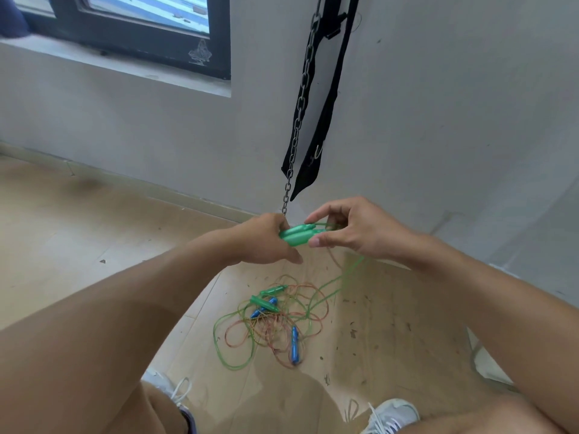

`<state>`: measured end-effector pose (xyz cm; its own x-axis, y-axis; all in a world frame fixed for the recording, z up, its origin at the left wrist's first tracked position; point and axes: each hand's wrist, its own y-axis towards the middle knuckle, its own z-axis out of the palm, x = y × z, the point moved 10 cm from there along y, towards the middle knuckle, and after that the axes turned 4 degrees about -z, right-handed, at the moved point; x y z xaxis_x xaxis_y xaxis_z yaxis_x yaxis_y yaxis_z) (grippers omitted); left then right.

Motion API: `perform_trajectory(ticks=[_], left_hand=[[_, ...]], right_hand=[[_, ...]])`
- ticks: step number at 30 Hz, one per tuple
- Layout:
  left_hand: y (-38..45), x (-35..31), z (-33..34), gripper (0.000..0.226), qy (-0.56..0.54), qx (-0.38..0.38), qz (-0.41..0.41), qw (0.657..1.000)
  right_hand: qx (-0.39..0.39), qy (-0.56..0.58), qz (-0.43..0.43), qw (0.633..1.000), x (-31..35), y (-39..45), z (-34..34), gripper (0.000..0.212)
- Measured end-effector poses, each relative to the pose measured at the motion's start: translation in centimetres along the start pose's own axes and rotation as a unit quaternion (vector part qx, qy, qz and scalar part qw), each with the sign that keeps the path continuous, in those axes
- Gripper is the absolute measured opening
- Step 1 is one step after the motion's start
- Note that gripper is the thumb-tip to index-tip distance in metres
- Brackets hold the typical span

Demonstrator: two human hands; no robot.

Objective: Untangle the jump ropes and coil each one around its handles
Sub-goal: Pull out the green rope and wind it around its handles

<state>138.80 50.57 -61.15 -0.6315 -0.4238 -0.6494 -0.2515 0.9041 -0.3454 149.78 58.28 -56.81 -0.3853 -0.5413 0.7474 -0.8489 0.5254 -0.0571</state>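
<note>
- Head view, only view given.
- Hands up at mid-frame over the floor. Left hand grips the pair of green handles from their left end, fingers curled round them. Right hand pinches the right end between thumb and forefinger; other fingers loosely curled, cannot tell if they hold cord.
- Held handles lie side by side, touching, long axis roughly left-right, tilted slightly up toward the right. Cord ends seem to point right, into the right hand.
- Green cord leaves the right hand and drops down-left to the tangle on the floor, nearer than the hands, between the shoes.
- Tangle: green and orange-red cords looped through each other, a second pair of green handles at its far side, blue handles at its near side and centre.
- Progress, my read: early. One rope's handles are paired in hand, no wraps visible round them, its cord not yet free of the pile. Remaining ropes untouched; all coiling left to do.
- Background: chain and black strap hang on the far wall; window far left.
</note>
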Motion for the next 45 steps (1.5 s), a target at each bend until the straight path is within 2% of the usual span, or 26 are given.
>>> perform_trajectory(ticks=[7, 12, 17, 20, 24, 28, 32, 38, 41, 45], left_hand=[[-0.2, -2.1, -0.2, 0.031, 0.126, -0.068, 0.098, 0.985], [-0.2, -2.6, -0.9, 0.027, 0.119, -0.106, 0.131, 0.978], [0.6, -2.3, -0.6, 0.02, 0.158, -0.082, 0.125, 0.976], [1.0, -1.8, -1.1, 0.025, 0.152, -0.073, 0.122, 0.978], [1.1, -1.3, -1.4, 0.027, 0.125, -0.06, 0.135, 0.981], [1.0, -1.8, -0.7, 0.022, 0.061, -0.045, 0.149, 0.986], [1.2, -2.0, 0.2, 0.025, 0.015, -0.006, 0.129, 0.992], [1.7, -2.0, 1.8, 0.025, 0.1, 0.035, 0.109, 0.988], [1.8, -1.5, 2.1, 0.027, 0.127, 0.041, 0.089, 0.987], [1.7, -1.8, 2.0, 0.023, 0.058, 0.048, 0.094, 0.993]], right_hand=[[-0.045, -0.022, 0.017, 0.999, 0.2, -1.1, -1.2, 0.033], [-0.113, 0.033, -0.025, 0.993, -0.3, -1.5, -1.8, 0.044], [-0.07, 0.015, -0.043, 0.997, -1.5, -1.4, -1.3, 0.041], [-0.054, 0.054, -0.026, 0.997, -2.9, -1.7, -2.1, 0.035], [-0.104, 0.116, -0.012, 0.988, -4.6, -2.7, -4.8, 0.022], [-0.138, 0.111, -0.03, 0.984, -5.3, -3.2, -5.2, 0.023], [-0.164, 0.159, -0.031, 0.973, -6.5, -3.2, -4.8, 0.025], [-0.234, 0.18, 0.001, 0.955, -8.7, -3.5, -4.8, 0.014], [-0.236, 0.169, 0.007, 0.957, -9.1, -3.3, -4.7, 0.011], [-0.229, 0.174, 0.014, 0.958, -9.4, -3.3, -4.2, 0.021]])
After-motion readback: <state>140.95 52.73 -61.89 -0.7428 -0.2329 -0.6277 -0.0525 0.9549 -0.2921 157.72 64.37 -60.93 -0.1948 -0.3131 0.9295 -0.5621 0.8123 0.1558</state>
